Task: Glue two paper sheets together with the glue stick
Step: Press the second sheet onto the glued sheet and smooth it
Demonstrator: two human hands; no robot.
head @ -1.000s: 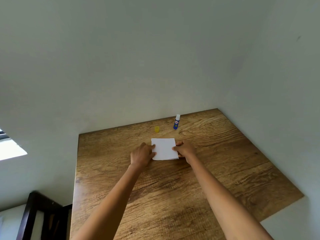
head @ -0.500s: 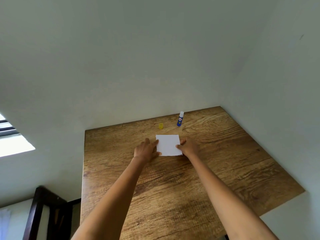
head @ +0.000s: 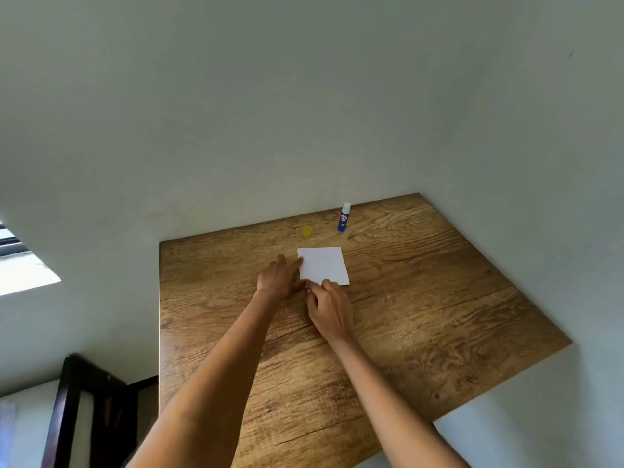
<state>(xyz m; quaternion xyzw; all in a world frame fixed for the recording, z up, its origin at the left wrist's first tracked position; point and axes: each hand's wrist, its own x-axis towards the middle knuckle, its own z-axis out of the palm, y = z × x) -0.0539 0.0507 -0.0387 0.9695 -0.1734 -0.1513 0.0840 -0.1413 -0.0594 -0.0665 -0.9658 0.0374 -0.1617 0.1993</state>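
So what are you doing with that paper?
A person is working at a wooden table. The left hand touches the left edge of the white paper, and the right hand has its fingers at the near edge. The glue stick stands uncapped at the back, with its yellow cap beside it. Neither is being held.

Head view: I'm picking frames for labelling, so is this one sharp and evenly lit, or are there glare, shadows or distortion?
Head view: wide-angle bending curves the walls and table edges; the window at left is blown out white; soft daylight, faint shadows only; the paper is bright and its surface detail is lost; the glue stick label is too small to read; both hands are reasonably sharp.
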